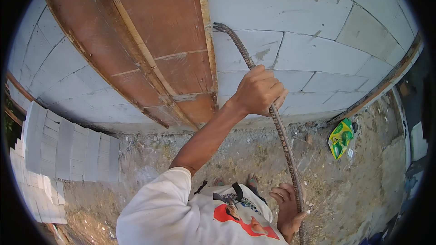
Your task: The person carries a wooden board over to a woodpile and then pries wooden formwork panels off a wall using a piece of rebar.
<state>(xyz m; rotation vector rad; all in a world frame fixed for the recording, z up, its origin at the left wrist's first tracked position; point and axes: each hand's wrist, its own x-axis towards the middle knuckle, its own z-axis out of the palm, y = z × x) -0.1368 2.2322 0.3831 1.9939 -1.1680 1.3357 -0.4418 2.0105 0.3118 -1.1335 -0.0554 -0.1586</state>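
Observation:
A long ribbed steel pry bar [284, 140], apparently made from rebar, slants down from the block wall toward my body. Its flattened, bent tip lies beside the edge of the wooden formwork panel [177, 22]; I cannot tell whether they touch. My left hand [261, 90] is wrapped round the upper part of the bar, its fist closed. Lower down, my right hand [287, 208] holds the bar loosely, palm up, with the thumb across it and the fingers partly curled. The bar's bottom end runs out of view.
Pale block wall [309, 54] stands on both sides of the brown panel. Stacked light blocks [72, 147] are at the left. A green and yellow plastic bag [340, 138] lies on the rough dirt ground [327, 181] at the right, near a timber post [383, 86].

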